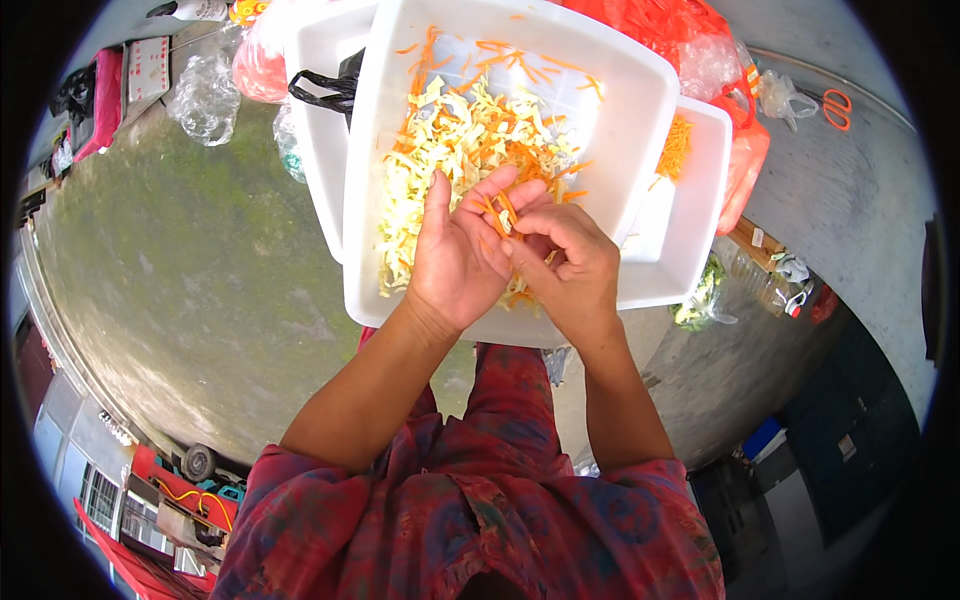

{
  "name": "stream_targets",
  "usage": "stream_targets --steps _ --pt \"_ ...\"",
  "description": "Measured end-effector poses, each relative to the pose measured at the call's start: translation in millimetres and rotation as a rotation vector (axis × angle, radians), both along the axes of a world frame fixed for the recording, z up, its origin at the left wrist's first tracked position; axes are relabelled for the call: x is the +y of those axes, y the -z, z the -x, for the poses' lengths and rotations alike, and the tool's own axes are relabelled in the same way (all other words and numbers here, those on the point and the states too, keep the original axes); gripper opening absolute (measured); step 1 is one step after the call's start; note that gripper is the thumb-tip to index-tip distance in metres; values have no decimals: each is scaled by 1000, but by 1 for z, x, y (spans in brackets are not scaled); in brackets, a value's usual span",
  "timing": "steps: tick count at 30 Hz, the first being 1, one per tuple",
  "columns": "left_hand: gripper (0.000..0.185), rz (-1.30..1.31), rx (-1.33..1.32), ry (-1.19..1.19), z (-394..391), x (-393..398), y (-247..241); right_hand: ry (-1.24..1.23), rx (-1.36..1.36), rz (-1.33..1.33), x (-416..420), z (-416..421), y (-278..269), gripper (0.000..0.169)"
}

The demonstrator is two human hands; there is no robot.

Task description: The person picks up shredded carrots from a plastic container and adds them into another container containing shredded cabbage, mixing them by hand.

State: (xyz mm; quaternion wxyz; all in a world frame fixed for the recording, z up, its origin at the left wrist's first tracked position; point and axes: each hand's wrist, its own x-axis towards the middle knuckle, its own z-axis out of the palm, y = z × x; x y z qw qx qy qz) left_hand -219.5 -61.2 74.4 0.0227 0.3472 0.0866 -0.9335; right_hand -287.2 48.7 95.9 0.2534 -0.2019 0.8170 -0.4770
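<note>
My left hand (466,264) is palm up over a white plastic tub (630,82), its fingers apart and slightly curled. Several orange carrot strips (491,214) and a pale cabbage shred (505,222) rest on its fingers and palm. The thumb and index finger of my right hand (576,259) pinch at these strips from the right; its other fingers curl under and are partly hidden. Below both hands, shredded cabbage (411,202) mixed with carrot shreds covers much of the tub's floor. Looser carrot strips (517,60) lie towards the far end.
A second white tub (705,217) with carrot shreds (676,146) sits at the right. Another white tub (319,142) and a black plastic bag (330,90) are at the left. Red plastic bags (660,30) stand behind. Orange-handled scissors (836,109) lie far right, above bagged greens (701,296).
</note>
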Motion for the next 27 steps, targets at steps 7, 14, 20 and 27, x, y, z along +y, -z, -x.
stream_targets --steps 7,14,20,27 --pt "65 15 -24 15 0 6 -6 -13 -78 -86 4 -4 11 16" --pt "66 -20 18 4 -9 10 3 -25 -44 -6 6 -6 10 13" --pt "65 0 -17 31 -7 12 0 -91 -12 -69 10 -2 14 14" --pt "60 -66 -53 -34 -11 14 8 311 -519 395 20 -4 8 14"
